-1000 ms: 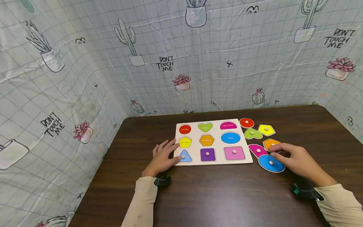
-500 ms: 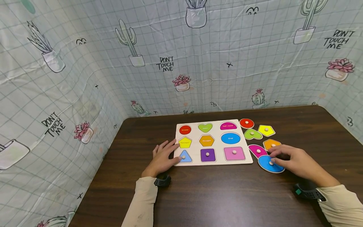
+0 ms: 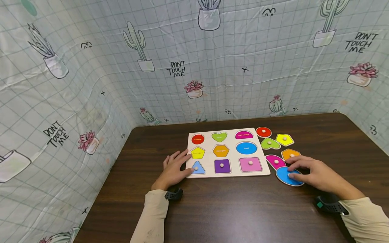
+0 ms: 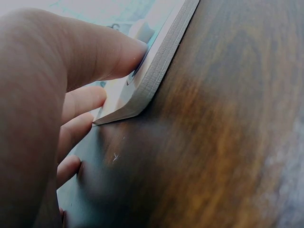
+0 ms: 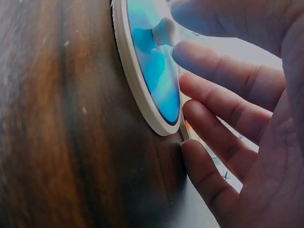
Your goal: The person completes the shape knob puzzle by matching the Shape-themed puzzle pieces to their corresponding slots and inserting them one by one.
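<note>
A white wooden shape puzzle board (image 3: 209, 145) lies on the table. My left hand (image 3: 173, 170) rests at its left edge, the thumb on the near corner by the blue triangle piece (image 3: 199, 168); the left wrist view shows the thumb (image 4: 111, 50) on the board's top. At the right, my right hand (image 3: 319, 173) is over the blue oval piece (image 3: 285, 177). In the right wrist view, thumb and forefinger are close beside the oval's knob (image 5: 164, 32), apparently without gripping it. A purple square piece (image 3: 218, 169) and a pink rectangle piece (image 3: 243, 165) sit in the board.
Loose knobbed pieces lie right of the board: a red circle (image 3: 260, 132), green heart (image 3: 268, 145), yellow pentagon (image 3: 287, 142), orange hexagon (image 3: 286, 154) and magenta half round (image 3: 273, 159). The brown table (image 3: 225, 209) ends at a patterned cloth (image 3: 237, 91) behind.
My right hand has shifted slightly from near the orange hexagon toward the blue oval, its thumb now in front of the oval's knob. The left hand stays put.
</note>
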`<state>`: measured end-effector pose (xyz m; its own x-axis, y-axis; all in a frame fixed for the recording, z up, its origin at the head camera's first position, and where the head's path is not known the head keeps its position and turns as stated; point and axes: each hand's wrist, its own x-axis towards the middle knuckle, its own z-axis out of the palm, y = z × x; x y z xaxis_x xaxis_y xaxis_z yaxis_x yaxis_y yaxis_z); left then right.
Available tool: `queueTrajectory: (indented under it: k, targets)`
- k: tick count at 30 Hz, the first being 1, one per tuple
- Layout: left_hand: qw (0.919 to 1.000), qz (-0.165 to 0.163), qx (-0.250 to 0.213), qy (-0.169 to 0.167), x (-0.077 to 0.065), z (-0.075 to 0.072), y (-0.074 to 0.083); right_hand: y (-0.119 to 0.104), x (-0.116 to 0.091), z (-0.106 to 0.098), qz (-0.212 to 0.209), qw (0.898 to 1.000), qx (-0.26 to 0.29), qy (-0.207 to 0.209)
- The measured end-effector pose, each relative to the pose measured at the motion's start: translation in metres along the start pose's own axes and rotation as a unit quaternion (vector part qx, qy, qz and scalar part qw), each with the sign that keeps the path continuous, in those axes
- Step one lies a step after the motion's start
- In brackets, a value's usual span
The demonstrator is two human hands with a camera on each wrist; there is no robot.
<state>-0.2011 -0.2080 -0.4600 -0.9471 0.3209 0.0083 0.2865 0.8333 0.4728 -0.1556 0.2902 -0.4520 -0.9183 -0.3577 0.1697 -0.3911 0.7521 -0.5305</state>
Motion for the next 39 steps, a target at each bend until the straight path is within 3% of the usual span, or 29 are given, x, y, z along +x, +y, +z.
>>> queueTrajectory:
  k: [16, 39]
  targets:
    - [0.9999, -0.003, -0.011, -0.001, -0.0022, 0.0017, -0.0009, -0.0014, 0.0016, 0.0019, 0.003, 0.999, 0.021, -0.029]
    - [0.9999, 0.005, -0.008, 0.005, -0.0014, 0.0001, 0.0010, -0.0018, 0.0034, 0.0033, 0.013, 1.000, 0.016, -0.023]
